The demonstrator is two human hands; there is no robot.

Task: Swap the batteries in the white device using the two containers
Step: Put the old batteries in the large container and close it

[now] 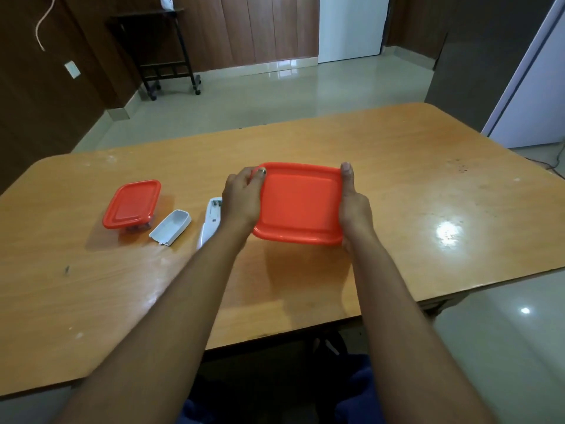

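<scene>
1. Two hands gripped one box: your left hand clasped its left edge, thumb on the lid corner, and your right hand clamped the right edge, thumb along the rim.
2. The box sat between your palms; I could not tell if it was touching the table.
3. It looked light, with a thin, flexible lid, probably best peeled from a corner.
4. The device lay just left of your left wrist, its cover and the second box further left.
</scene>
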